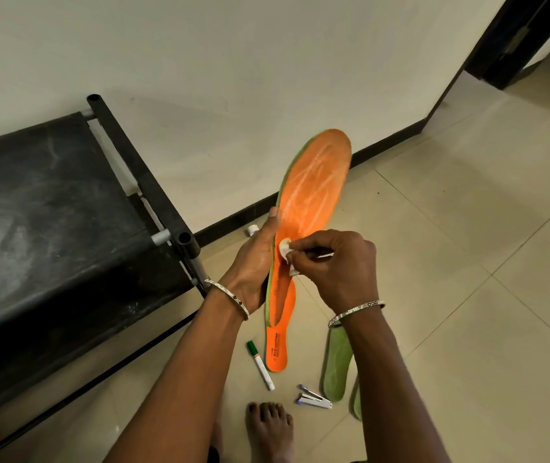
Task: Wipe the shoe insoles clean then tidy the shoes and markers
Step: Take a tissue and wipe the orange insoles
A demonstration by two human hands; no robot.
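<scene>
An orange insole (313, 192) with a green edge and whitish streaks is held up over the floor, toe end away from me. My left hand (255, 262) grips its left edge near the middle. My right hand (337, 265) pinches a small white wipe (285, 251) against the orange face. A second, green insole (337, 362) lies on the tiles under my right wrist, and the edge of another green piece (357, 404) shows beside it. A green-capped marker (260, 365) lies on the floor below the held insole. No shoes are in view.
A black metal-framed bench (59, 222) stands at the left against the wall. A small white cap (252, 230) lies by the dark skirting. A small stapler (315, 399) sits on the tiles near my bare foot (270, 429). A doorway (534, 45) opens at the upper right.
</scene>
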